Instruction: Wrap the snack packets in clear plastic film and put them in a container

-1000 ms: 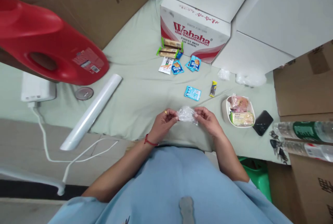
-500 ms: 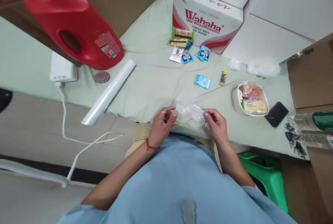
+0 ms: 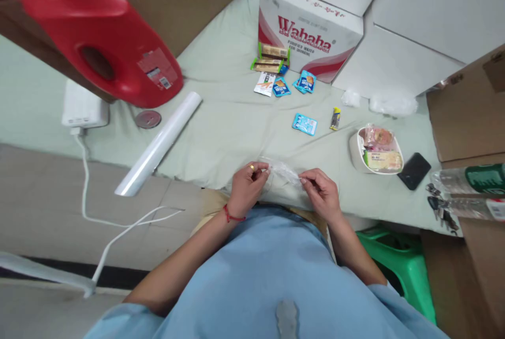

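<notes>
A crumpled clear plastic bag (image 3: 284, 171) stretches between my hands over the near edge of the cloth-covered table (image 3: 229, 134). My left hand (image 3: 248, 186) pinches its left end between thumb and fingers. At the other end, my right hand (image 3: 321, 192) grips the plastic with closed fingertips. Beyond the bag lie a light blue snack packet (image 3: 305, 124) and a small yellow-and-dark wrapped snack (image 3: 335, 118). To the right of my right hand stands a white tub (image 3: 357, 157) with wrapped snacks in it.
Several snack packets (image 3: 272, 65) lie before a Wahaba-style printed carton (image 3: 311, 34). On the left are a red jug (image 3: 130, 60), a white roll (image 3: 160, 144) and a white power block (image 3: 84, 108). A black phone (image 3: 414, 171), keys (image 3: 442, 207) and bottles (image 3: 469, 178) sit right.
My left hand has closed on the left end of the plastic bag. My right hand has moved slightly left, and the bag is narrower between them. The view has shifted a little.
</notes>
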Motion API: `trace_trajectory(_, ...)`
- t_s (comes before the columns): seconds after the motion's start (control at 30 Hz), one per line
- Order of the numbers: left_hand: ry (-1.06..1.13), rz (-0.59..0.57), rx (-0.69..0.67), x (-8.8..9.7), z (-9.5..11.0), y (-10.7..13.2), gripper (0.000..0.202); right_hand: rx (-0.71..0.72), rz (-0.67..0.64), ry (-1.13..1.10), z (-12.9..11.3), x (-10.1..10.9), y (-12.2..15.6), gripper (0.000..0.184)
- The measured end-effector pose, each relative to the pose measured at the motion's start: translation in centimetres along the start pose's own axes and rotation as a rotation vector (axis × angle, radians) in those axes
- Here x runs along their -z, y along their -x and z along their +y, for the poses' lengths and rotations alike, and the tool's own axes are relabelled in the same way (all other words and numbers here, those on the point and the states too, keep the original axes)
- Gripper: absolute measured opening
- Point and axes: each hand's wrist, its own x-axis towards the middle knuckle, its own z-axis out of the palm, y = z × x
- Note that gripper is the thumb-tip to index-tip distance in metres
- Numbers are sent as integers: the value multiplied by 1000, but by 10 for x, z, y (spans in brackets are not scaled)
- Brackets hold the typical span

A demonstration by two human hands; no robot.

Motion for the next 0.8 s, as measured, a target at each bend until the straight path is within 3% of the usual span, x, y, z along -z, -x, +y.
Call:
trace_trajectory(0.1, -19, -33, -17, 0, 2, -2, 25, -120, -149, -84, 7, 15, 2, 28)
trace_trajectory(0.2, -89, -91, -91, -2, 8, -3, 21, -161, -145, -141, 5, 23, -4, 38)
trace_trajectory(0.33, -161, -187, -189, -8, 16, -5, 20, -21, -138, -77, -8, 8, -25, 37)
trace_trajectory(0.43, -133, -232, -217, -5, 18, -9, 20, -46, -139, -97, -10, -8, -44, 27)
trace_trajectory(0.6, 47, -231, -212, 18, 8, -18, 15, -297, -153, -373, 4, -10, -66, 38)
trace_trajectory(0.8, 163, -298, -232, 45, -7, -36, 23, -428, -87, -503, 18, -1, -91, 45)
